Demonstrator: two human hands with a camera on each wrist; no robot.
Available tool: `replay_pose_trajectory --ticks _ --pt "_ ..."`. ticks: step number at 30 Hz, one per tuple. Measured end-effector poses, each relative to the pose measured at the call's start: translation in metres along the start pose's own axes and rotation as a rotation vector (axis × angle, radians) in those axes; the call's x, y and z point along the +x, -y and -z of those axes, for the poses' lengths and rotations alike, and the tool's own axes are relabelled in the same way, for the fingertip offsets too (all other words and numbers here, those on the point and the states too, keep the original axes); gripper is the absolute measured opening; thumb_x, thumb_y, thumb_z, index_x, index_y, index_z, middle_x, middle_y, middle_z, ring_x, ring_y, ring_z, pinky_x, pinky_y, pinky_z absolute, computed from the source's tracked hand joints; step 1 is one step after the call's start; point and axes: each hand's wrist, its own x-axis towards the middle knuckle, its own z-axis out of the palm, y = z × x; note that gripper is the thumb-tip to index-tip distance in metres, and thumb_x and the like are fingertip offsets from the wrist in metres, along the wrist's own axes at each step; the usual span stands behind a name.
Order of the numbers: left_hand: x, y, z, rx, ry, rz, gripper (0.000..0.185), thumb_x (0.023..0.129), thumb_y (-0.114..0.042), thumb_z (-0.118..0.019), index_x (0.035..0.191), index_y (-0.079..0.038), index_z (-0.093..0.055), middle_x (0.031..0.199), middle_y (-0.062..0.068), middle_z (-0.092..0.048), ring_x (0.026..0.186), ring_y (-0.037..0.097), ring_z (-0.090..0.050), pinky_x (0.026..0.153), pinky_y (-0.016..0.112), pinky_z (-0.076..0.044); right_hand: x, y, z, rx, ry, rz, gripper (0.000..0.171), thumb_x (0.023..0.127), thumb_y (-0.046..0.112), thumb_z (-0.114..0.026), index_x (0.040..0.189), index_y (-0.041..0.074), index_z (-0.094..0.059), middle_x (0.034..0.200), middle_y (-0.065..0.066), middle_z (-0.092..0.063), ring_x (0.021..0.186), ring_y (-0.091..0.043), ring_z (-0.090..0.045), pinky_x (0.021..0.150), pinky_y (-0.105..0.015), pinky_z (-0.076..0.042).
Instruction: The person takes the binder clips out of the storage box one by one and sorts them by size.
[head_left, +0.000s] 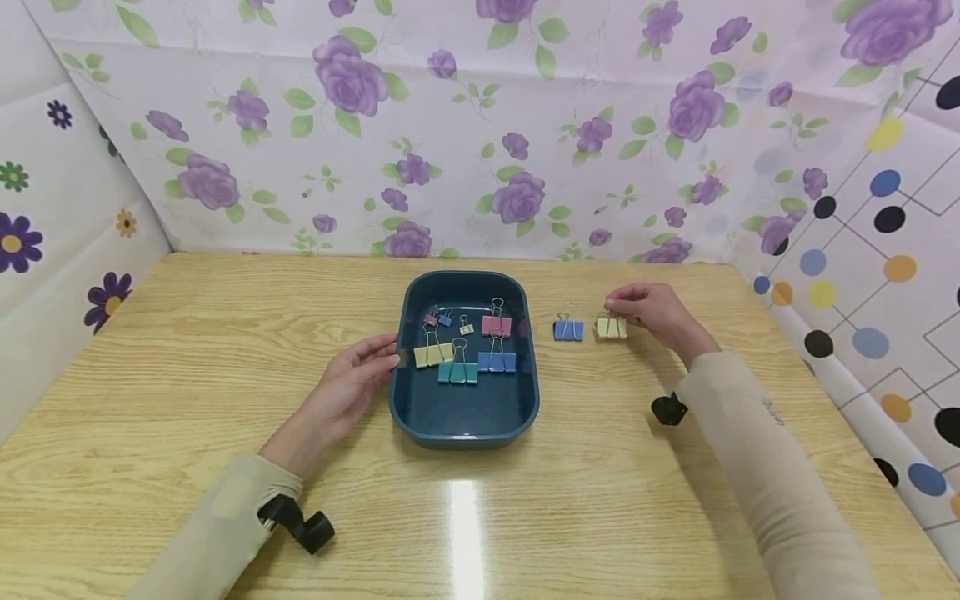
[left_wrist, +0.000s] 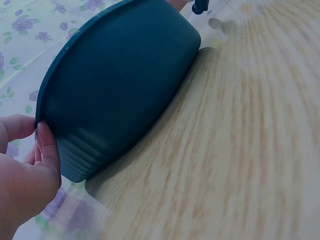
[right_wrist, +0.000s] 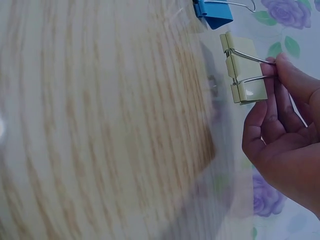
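Note:
A dark teal plastic tray [head_left: 465, 417] stands on the table, and my left hand [head_left: 347, 382] holds its left side. In the left wrist view, the thumb and fingers of that hand [left_wrist: 30, 172] pinch the tray's rim. To the right of the tray, my right hand [head_left: 658, 312] holds a pale yellow binder clip [head_left: 612, 331]. The right wrist view shows its thumb and finger pinching the wire handles of this clip [right_wrist: 251, 82]. Just left of it, a blue binder clip [head_left: 567, 331] sits on the table with its handles up.
Inside the tray lie several binder clips: larger yellow [head_left: 429, 356], green [head_left: 457, 372], blue [head_left: 497, 362] and pink [head_left: 496, 326] ones, plus small ones near the back. A flowered cloth [head_left: 450, 142] hangs behind the wooden table [head_left: 187, 392], and a dotted cloth [head_left: 885, 308] hangs at the right.

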Motion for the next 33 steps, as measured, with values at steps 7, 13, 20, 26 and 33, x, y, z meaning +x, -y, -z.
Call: replay_pose_trajectory --ticks 7,13,20,26,33 --pt "-0.0007 -0.0008 0.0001 0.005 0.0 0.005 0.046 0.097 0.004 -0.051 0.14 0.011 -0.034 0.122 0.011 -0.05 0.1 0.01 -0.053 0.088 0.019 -0.047 0.0023 -0.0057 -0.0009 0.032 -0.003 -0.002 0.04 0.094 0.018 -0.066 0.119 -0.011 -0.057 0.091 0.001 -0.069 0.08 -0.01 -0.061 0.068 -0.025 -0.048" --pt "-0.0013 -0.0013 0.0 0.001 0.003 0.011 0.047 0.097 0.003 -0.052 0.14 0.01 -0.035 0.121 0.01 -0.05 0.103 0.013 -0.052 0.088 0.019 -0.046 0.0029 -0.0086 -0.0001 0.011 0.0 0.002 0.041 0.094 0.019 -0.066 0.12 -0.01 -0.057 0.091 0.003 -0.07 0.078 -0.008 -0.06 0.063 -0.024 -0.046" --pt "0.0003 -0.0001 0.0002 0.001 -0.001 0.01 0.048 0.096 0.002 -0.053 0.14 0.008 -0.036 0.123 0.012 -0.049 0.104 0.014 -0.052 0.088 0.019 -0.046 0.0046 -0.0074 -0.0016 -0.001 0.024 -0.006 0.04 0.095 0.018 -0.065 0.121 -0.01 -0.055 0.09 0.004 -0.07 0.079 -0.007 -0.06 0.066 -0.023 -0.047" --pt "0.0 0.0012 0.0018 -0.01 0.01 -0.024 0.048 0.093 -0.002 -0.061 0.136 0.007 -0.043 0.122 0.013 -0.05 0.102 0.015 -0.053 0.086 0.02 -0.048 0.0045 -0.0065 -0.0003 -0.01 0.058 -0.013 0.041 0.095 0.017 -0.064 0.125 -0.009 -0.052 0.095 0.003 -0.069 0.083 -0.007 -0.06 0.068 -0.024 -0.046" --pt "-0.0008 -0.0002 0.0001 0.006 0.0 0.0 0.048 0.096 0.002 -0.054 0.139 0.009 -0.037 0.121 0.011 -0.05 0.103 0.014 -0.052 0.087 0.019 -0.047 0.003 -0.0074 0.0033 -0.053 0.075 -0.011 0.05 0.094 0.02 -0.065 0.133 -0.007 -0.049 0.107 -0.002 -0.068 0.088 -0.007 -0.06 0.075 -0.026 -0.048"
